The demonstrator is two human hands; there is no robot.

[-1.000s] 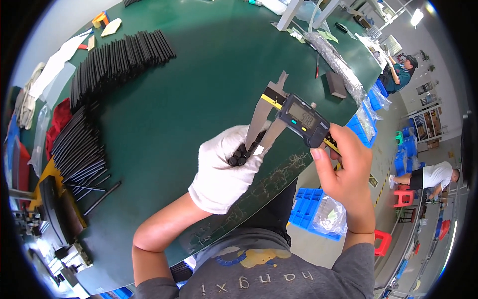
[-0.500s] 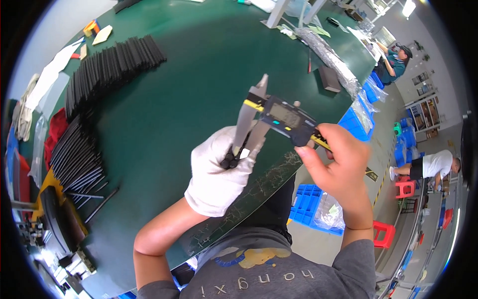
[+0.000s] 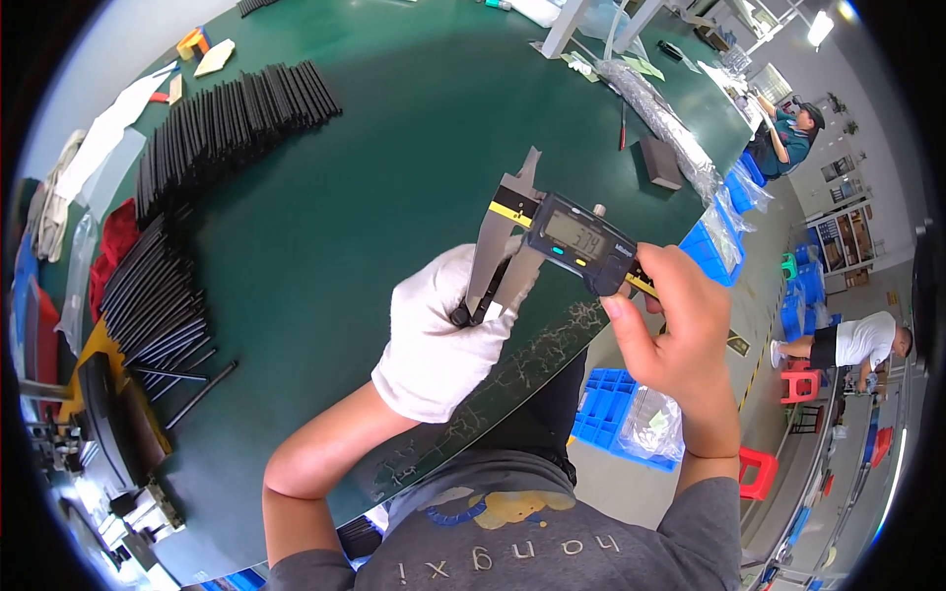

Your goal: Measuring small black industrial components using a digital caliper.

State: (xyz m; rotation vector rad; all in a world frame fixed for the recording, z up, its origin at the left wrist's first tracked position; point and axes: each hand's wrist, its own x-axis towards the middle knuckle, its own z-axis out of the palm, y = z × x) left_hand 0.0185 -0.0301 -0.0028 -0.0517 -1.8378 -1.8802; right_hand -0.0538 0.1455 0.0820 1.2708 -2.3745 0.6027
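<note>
My left hand [image 3: 434,340], in a white glove, is closed around black rods [image 3: 460,316], of which only dark ends show below the caliper jaws; I cannot tell how many it holds. Bare, my right hand [image 3: 682,330] grips the yellow-edged beam end of a digital caliper [image 3: 578,236], thumb beneath its dark display housing. The caliper lies slanted across the space between both hands, its long metal jaws pointing down into the gloved fingers. A black rod lies between those jaws; whether both jaws touch it is hard to make out.
Black rods [image 3: 241,113] stand in a long row at the left of the green table [image 3: 335,217], and thinner shiny rods [image 3: 158,286] fan out nearer. A dark block [image 3: 658,163] sits far right. Blue crates [image 3: 611,409] are beyond the right edge. Two people are at right.
Fewer rod ends show under the jaws now than before. The caliper has tilted slightly and its display reads more clearly. Both hands stay closed, shifted slightly right in the picture.
</note>
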